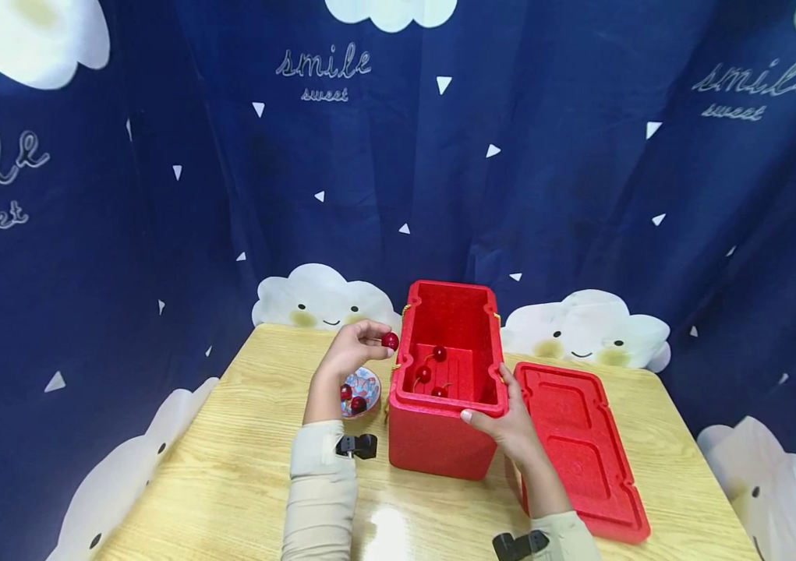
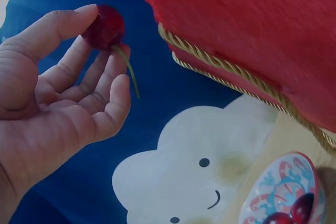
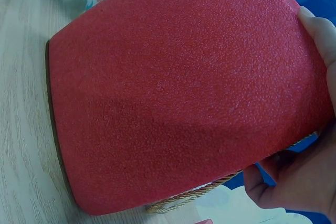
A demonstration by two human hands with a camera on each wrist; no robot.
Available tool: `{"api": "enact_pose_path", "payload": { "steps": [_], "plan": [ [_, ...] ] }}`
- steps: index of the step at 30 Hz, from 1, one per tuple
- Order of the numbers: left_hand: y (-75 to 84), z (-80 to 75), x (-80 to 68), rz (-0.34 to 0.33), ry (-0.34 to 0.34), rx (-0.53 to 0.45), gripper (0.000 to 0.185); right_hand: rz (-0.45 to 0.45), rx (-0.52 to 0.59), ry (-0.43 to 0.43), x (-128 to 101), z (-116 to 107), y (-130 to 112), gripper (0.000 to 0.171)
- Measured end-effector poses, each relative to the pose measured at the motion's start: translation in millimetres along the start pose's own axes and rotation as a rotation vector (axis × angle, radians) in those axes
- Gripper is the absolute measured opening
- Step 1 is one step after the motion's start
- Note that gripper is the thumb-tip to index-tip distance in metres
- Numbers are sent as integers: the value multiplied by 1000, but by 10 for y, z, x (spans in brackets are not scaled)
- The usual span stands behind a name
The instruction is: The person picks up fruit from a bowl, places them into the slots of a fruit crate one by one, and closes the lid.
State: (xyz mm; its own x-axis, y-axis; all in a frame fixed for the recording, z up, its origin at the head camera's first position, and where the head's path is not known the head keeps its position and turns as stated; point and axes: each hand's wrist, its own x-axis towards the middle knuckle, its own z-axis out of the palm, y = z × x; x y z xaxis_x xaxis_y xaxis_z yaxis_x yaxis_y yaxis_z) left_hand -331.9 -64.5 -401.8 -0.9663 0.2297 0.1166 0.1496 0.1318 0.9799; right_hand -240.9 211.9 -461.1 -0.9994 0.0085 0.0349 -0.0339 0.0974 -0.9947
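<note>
While the red lid lies flat on the bench at near right, the right hand has its grip clamped on the red box at the near rim. Farther left, beyond the patterned bowl, the left hand pinches a cherry just beside the box's left wall.

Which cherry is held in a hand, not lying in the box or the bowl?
The cherry pinched by the left hand beside the red box.

A red lid lay flat on the wooden tabletop (pale, glossy grain), backed by a navy curtain printed with smiling clouds.
</note>
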Motion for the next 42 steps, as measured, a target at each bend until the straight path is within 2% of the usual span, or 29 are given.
{"api": "enact_pose_path", "payload": {
  "steps": [8,15,22,28,36,42],
  "plan": [
    [157,33,50,22,-106,11,35,44,10,-19,-136,40,-340,103],
    [260,75,106,24,-162,79,36,27,10,-16,-65,11,-145,104],
    [343,123,229,17,-252,65,35,-26,2,2,-9,10,-4,101],
    [372,165,342,-18,-331,40,34,-5,5,1,-21,9,-34,101],
    [366,242,430,-78,-406,99,36,23,31,-29,-106,41,-249,102],
    [372,300,495,-106,-458,94,38,20,23,-22,-70,29,-191,102]
  ]
}}
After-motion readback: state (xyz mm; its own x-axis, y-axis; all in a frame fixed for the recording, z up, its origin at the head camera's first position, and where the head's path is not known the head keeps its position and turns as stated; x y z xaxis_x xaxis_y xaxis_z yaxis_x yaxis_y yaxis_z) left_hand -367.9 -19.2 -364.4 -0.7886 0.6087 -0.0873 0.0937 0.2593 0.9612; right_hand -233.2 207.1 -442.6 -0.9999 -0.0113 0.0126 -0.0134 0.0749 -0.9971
